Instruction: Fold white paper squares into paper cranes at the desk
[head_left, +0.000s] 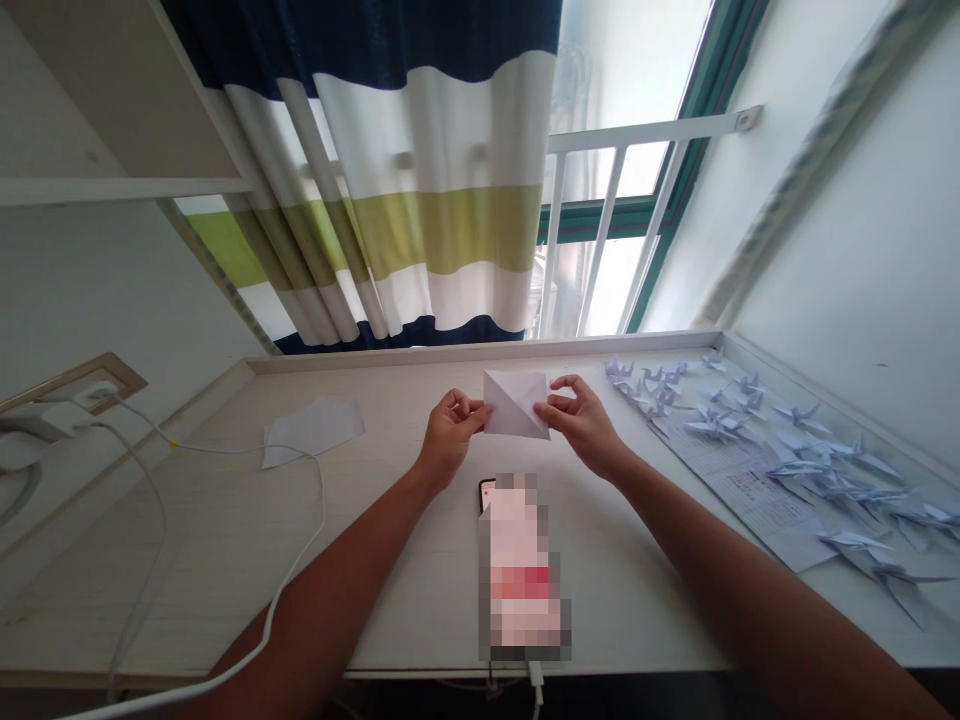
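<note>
A folded square of white paper (pixel 516 404) is held up in the air above the desk, with diagonal creases across it. My left hand (pixel 451 438) pinches its left corner between thumb and fingers. My right hand (pixel 581 425) is at its right edge, where the thumb rests against the paper. The fingers of that hand are curled and apart, with no clear grip. Below the hands lies a phone (pixel 521 570), its screen blurred out.
A flat white paper sheet (pixel 311 432) lies on the white desk (pixel 187 560) at left. Several paper cranes (pixel 780 450) crowd the right side, partly on a printed sheet (pixel 750 490). A white cable (pixel 321 510) runs from a wall socket (pixel 75 395).
</note>
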